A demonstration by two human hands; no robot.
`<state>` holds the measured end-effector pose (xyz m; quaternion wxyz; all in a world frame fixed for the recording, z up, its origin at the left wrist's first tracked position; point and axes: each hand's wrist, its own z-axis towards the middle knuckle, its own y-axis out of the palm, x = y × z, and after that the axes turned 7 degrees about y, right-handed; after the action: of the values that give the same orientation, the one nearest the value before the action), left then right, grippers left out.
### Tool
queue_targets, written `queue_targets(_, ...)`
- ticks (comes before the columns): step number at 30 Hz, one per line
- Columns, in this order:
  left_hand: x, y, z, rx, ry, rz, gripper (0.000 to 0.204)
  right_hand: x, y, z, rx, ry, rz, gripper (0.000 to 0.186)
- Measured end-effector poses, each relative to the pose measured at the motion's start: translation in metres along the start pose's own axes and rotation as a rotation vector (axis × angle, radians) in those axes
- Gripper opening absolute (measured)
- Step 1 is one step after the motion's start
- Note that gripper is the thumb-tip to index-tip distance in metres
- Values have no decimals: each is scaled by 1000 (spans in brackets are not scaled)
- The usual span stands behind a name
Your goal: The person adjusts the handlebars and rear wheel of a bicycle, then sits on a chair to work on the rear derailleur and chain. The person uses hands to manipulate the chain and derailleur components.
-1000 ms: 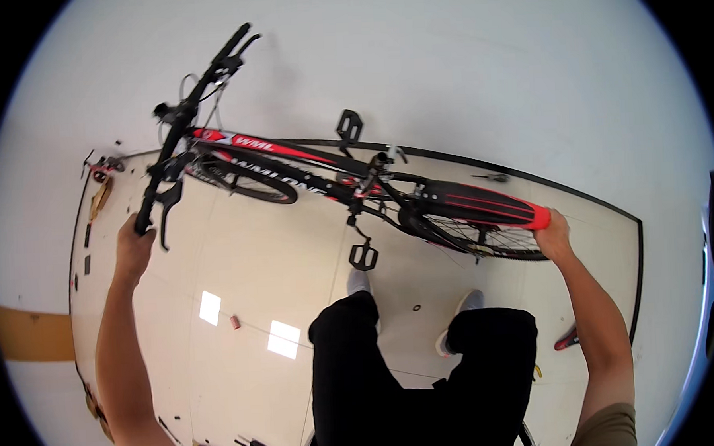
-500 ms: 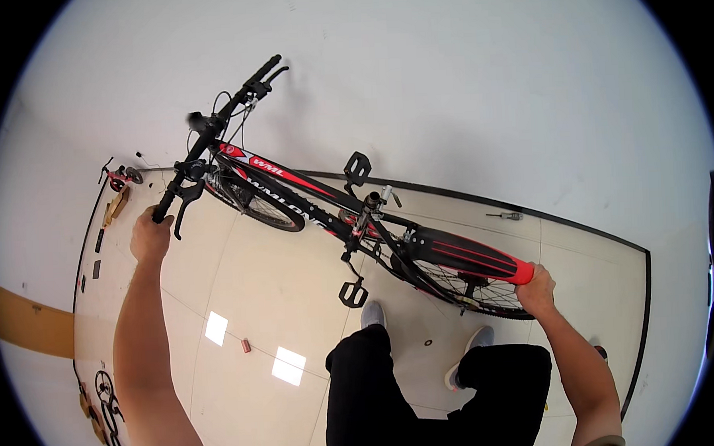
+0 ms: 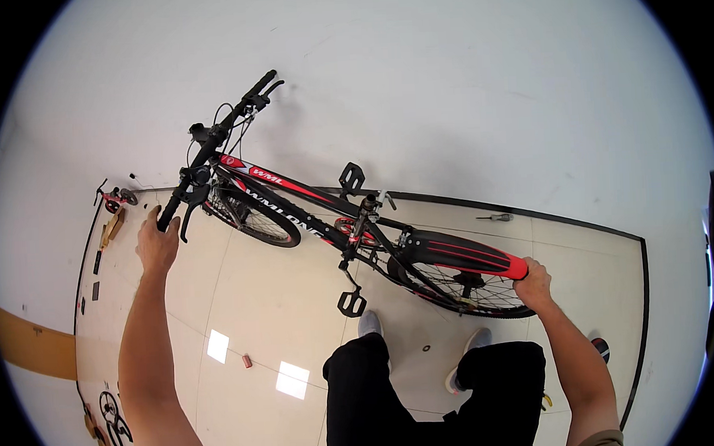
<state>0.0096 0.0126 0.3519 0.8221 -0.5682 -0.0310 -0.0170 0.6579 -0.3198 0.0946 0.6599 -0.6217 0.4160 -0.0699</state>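
Note:
A black and red bicycle stands upright along the wall, its front end to the left, with no saddle on top of its frame. My left hand is at the near end of the handlebar; its fingers are stretched and apart, with the grip's end by the thumb. The brake lever beside it is untouched. My right hand is closed round the red tip of the rear mudguard, above the rear wheel. The near pedal hangs low, close to my left shoe.
A screwdriver-like tool lies by the wall. A small reddish cylinder and a ring are on the tiled floor. At the far left stand a small red bike and a cardboard piece; black bike parts lie lower left.
My left hand has loosened from the grip, its fingers straightening upward. The bicycle's handlebar sits slightly lower in view. My right hand keeps its hold on the mudguard.

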Motion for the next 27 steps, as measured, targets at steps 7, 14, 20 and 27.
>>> queue_targets(7, 34, 25, -31, 348, -4, 190, 80, 44, -4, -17, 148, -196, 91, 63)
queue_targets(14, 89, 60, -193, 234, 379, -267, 69, 56, -14, -2, 96, -145, 72, 63)
queue_targets(20, 180, 68, -306, -160, 294, -749, 64, 58, -22, -4, 60, -95, 58, 63)
queue_targets(27, 276, 82, -354, -350, 193, -1243, 57, 59, -24, -11, 189, -68, 138, 60)
